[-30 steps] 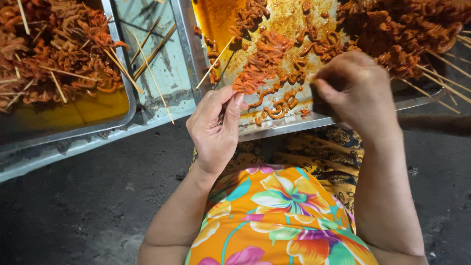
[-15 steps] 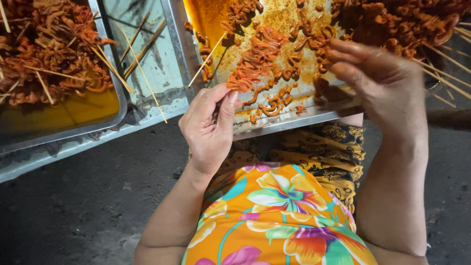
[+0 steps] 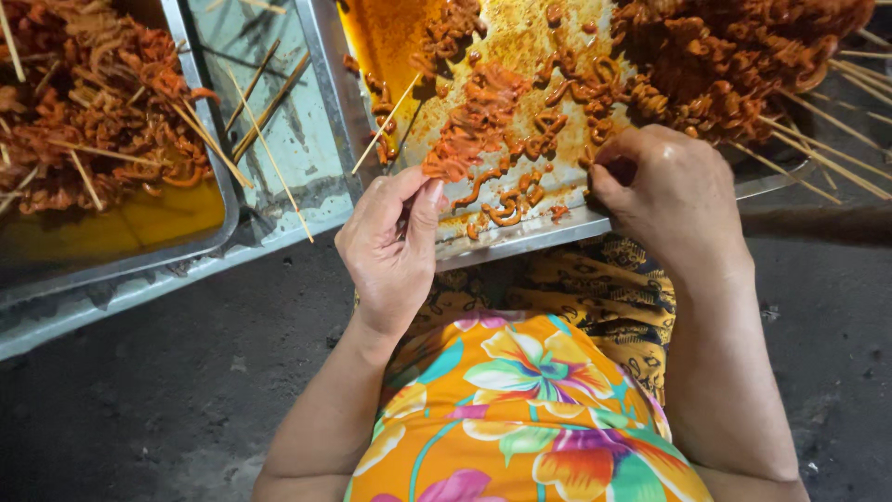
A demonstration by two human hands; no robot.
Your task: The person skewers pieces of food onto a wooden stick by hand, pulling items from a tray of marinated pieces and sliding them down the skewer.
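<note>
The right hand [image 3: 669,191] has dropped back onto the shallow steel tray [image 3: 520,237], fingers closed on orange marinated meat strips [image 3: 506,200]; beside it, the left hand [image 3: 395,246] pinches a thin bamboo skewer [image 3: 386,124].

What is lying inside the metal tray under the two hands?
The metal tray holds loose orange marinated pieces, oily sauce and a skewered pile. The right hand covers whatever lies beneath it.

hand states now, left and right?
Left hand: pinched shut on a thin wooden skewer.
Right hand: curled over the marinated meat pieces at the metal tray edge; grip cannot be told.
</note>
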